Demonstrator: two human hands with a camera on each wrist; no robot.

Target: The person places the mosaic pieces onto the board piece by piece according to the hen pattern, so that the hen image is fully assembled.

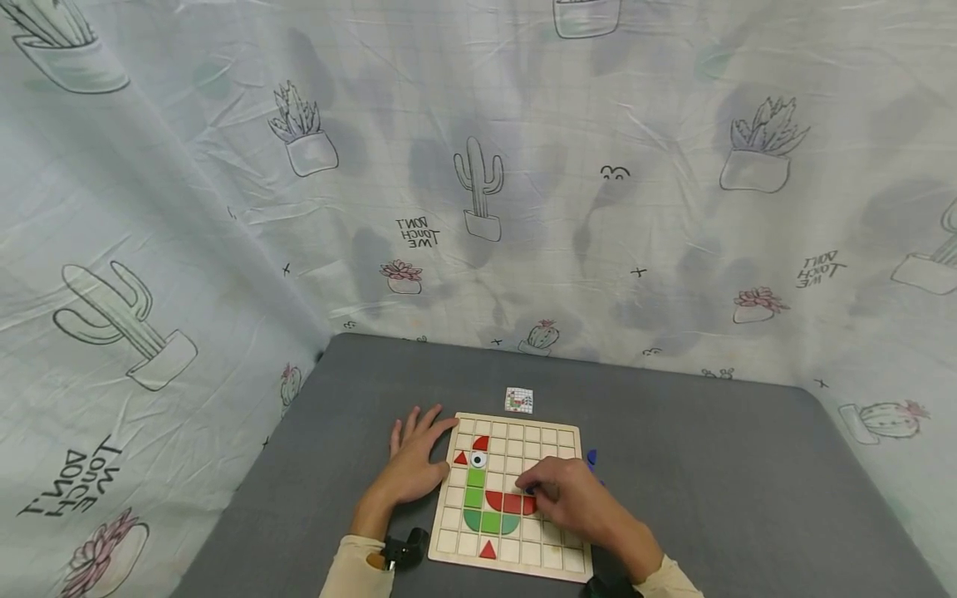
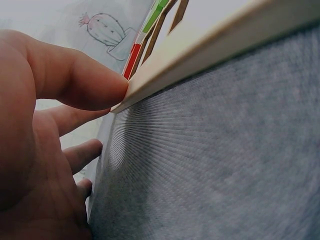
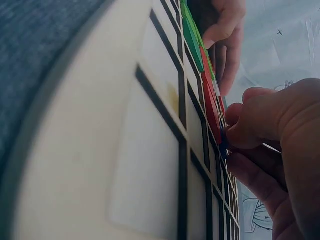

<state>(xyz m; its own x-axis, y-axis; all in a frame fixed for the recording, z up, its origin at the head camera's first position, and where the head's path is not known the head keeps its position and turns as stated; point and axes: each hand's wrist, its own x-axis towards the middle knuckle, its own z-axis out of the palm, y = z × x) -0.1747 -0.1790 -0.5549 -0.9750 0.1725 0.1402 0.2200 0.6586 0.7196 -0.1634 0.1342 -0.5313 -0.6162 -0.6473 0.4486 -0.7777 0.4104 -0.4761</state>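
A wooden grid board [image 1: 516,568] lies on the grey table, its raised lines forming square cells. My right hand [image 1: 579,498] pinches a small blue piece [image 3: 223,142] between thumb and fingers, low over the board at the end of a red row [image 1: 512,502]. Spread beside the board's left edge, my left hand [image 1: 413,465] touches that edge with thumb and index fingertip. Green squares [image 1: 474,497] run down to a green row with rounded ends [image 1: 490,522]. Above them sit a white eye piece [image 1: 478,459], a red triangle [image 1: 460,458] and a red quarter-round [image 1: 482,443].
Another red triangle [image 1: 488,550] lies near the board's front edge. Behind the board is a small pattern card [image 1: 519,399]. Blue pieces [image 1: 591,457] lie on the table just right of the board, partly behind my right hand. A cactus-print curtain [image 1: 553,208] surrounds the table.
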